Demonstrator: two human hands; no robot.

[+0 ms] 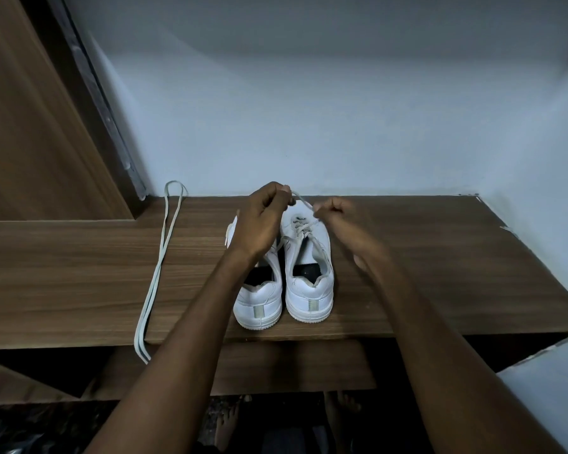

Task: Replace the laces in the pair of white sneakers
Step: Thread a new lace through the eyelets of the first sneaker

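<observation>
Fingers [284, 191] of the left hand [259, 221] curled, pinching one end of the lace [304, 203] up beyond the toe of the right sneaker [307, 267]; fingers [320, 208] of the right hand [333, 213] likewise folded tight on the lace's other run, just across from the first pinch. Stretched taut between the two pinches, with crossings visible lower down over the tongue, nearer than the fingers. Held high and apart probably to keep tension on the lace, whether drawing it out of the eyelets or evening it up; cannot tell which from this view. Left sneaker [259, 299] directly beneath the left wrist, touching or nearly touching its partner, heel toward the viewer, apparently without a lace, though the forearm hides most of the front. Both shoes parked side by side on the counter [440, 273], heels at the near edge, likely for easy reach. Well off to the left of the fingers, a loose lace [159, 273] doubled over, laid along the counter with its ends hanging past the near edge, seemingly set aside out of the way.
</observation>
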